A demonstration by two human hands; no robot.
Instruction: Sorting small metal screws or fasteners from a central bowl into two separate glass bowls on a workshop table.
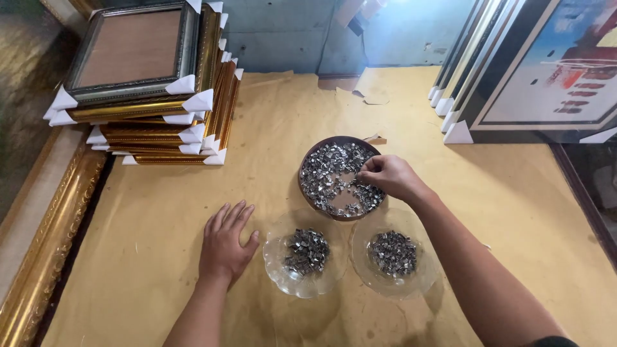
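My right hand (pixel 389 177) reaches into the brown bowl (pixel 310 160) at the middle of the paper-covered table (pixel 160 257), fingertips pinched together among the small silvery metal clips (pixel 331 170) heaped there — closed on a clip or two, I judge, though the piece itself is too small to make out between my fingers. My left hand (pixel 225 241) lies flat and open on the paper, holding nothing, just beside the left glass dish (pixel 275 257). That dish and the right glass dish (pixel 427 270) sit side by side below the bowl, each with a small mound of the same clips.

These bits look light, stiff and sharp-edged, and they likely snag on one another — so I'd pick them by the flat sides with thumb and forefinger rather than scoop. The glass dishes look thin and breakable.

A stack of gilded picture frames (pixel 154 96) with white corner guards sits at the far left; larger framed pictures (pixel 533 71) lean at the far right.
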